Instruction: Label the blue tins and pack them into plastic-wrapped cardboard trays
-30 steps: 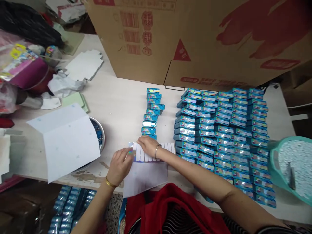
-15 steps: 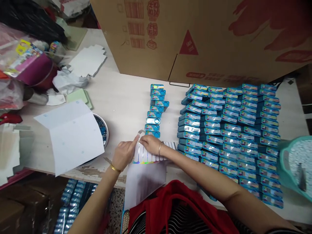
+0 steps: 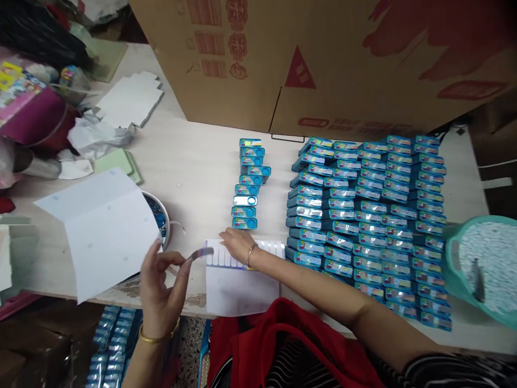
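Note:
My left hand (image 3: 165,293) is raised left of the sheet, thumb and forefinger pinching one end of a narrow, shiny sticker strip (image 3: 202,252). The strip's free end points right. My right hand (image 3: 239,246) rests on the upper part of a white sticker sheet (image 3: 242,290), its fingers close together and holding it against the table. Strips in a row show on the sheet beside the fingers; the hand hides some of them. Just beyond my right hand stands a short column of blue boxes, the nearest box (image 3: 244,223) close to my fingers.
Many more blue boxes (image 3: 339,205) stand in rows at the right, before a teal basket (image 3: 452,258) of small pale pieces. A large carton (image 3: 242,102) blocks the back. At the left, a folded white sheet (image 3: 109,231) partly covers a round bowl (image 3: 165,215).
My left hand has moved left and down, away from the sheet, carrying a sticker strip off it. My right hand stays on the sheet, which now lies flatter. The view has shifted slightly.

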{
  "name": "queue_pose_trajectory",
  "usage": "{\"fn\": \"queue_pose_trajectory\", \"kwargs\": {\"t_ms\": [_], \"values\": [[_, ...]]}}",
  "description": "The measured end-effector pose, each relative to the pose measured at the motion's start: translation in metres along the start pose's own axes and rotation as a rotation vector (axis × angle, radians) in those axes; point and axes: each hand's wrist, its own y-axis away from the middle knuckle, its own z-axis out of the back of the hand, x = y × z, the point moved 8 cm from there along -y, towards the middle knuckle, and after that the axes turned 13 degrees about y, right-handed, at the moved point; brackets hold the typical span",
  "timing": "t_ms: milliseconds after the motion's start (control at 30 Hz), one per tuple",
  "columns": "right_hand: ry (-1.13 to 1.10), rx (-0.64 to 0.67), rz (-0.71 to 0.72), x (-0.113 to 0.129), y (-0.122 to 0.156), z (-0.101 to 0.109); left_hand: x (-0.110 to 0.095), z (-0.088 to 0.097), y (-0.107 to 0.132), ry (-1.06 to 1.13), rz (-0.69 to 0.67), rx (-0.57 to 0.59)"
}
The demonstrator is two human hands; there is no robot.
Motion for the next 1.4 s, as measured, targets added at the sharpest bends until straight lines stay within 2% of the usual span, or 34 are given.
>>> {"fn": "queue_pose_trajectory", "kwargs": {"t_ms": [67,133,200,300,433,567,733,800,967,1167,1267,1400], "values": [[-0.27,-0.189,0.056,0.003,0.011,0.014,0.0,-0.006,-0.012,0.202,0.098,-0.087],[-0.65,-0.345,0.023,-0.011,0.027,0.026,0.009,-0.024,-0.02,0.364,0.19,-0.126],[-0.971,-0.4,-0.081,-0.03,0.042,0.029,0.022,-0.047,-0.025,0.495,0.287,-0.115],[-1.173,-0.396,-0.217,-0.052,0.056,0.031,0.041,-0.081,-0.023,0.597,0.394,-0.055],[-1.216,-0.388,-0.378,-0.071,0.064,0.032,0.054,-0.109,-0.017,0.632,0.47,0.013],[-1.197,-0.357,-0.421,-0.082,0.066,0.025,0.065,-0.122,-0.014,0.608,0.488,0.018],[-1.013,-0.52,-0.471,-0.103,0.069,0.033,0.082,-0.135,-0.019,0.422,0.41,0.007],[-0.986,-0.545,-0.488,-0.109,0.065,0.035,0.086,-0.141,-0.022,0.349,0.376,0.014],[-1.174,-0.452,-0.546,-0.12,0.053,0.021,0.093,-0.151,-0.026,0.267,0.363,0.03],[-1.145,-0.393,-0.527,-0.13,0.047,0.014,0.096,-0.154,-0.026,0.163,0.319,0.056],[-1.069,-0.421,-0.477,-0.13,0.047,0.019,0.094,-0.155,-0.027,0.052,0.255,0.055],[-0.849,-0.476,-0.385,-0.123,0.05,0.032,0.091,-0.159,-0.028,-0.128,0.205,0.061]]}}
